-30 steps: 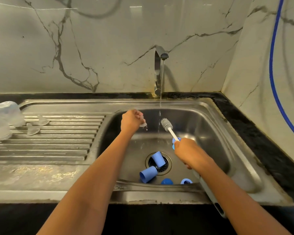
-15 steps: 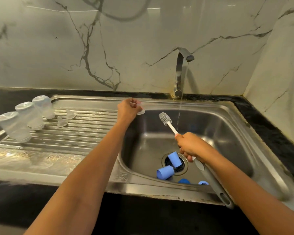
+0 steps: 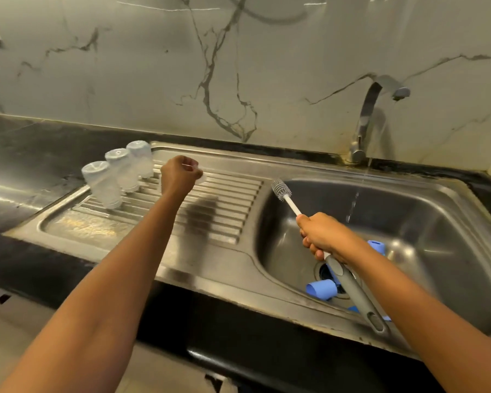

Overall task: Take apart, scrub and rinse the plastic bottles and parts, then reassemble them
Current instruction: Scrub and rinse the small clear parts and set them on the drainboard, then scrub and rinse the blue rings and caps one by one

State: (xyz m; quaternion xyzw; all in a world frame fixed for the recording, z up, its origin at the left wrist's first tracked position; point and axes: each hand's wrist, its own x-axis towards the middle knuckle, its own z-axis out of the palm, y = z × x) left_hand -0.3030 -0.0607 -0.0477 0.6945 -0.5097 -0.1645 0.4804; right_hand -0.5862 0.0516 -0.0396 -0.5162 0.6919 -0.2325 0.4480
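My left hand (image 3: 179, 175) is over the ribbed drainboard (image 3: 224, 205), pinching a small clear bottle nipple (image 3: 201, 177) that sticks out to its right. Three clear bottles (image 3: 116, 171) stand upside down in a row at the drainboard's far left, just left of that hand. My right hand (image 3: 322, 236) grips a bottle brush (image 3: 281, 190) by its grey handle over the sink basin (image 3: 408, 222), bristle head pointing up and left. Blue caps and rings (image 3: 322, 289) lie around the drain, partly hidden by my right arm.
A thin stream of water falls from the tap (image 3: 380, 109) into the basin at the back right. Black countertop (image 3: 26, 154) surrounds the sink, with a marble wall behind it. The counter's front edge runs below my arms.
My left hand has carried the nipple from under the tap leftward to over the drainboard, near the bottles. The view has swung left. The right hand keeps holding the brush over the basin.
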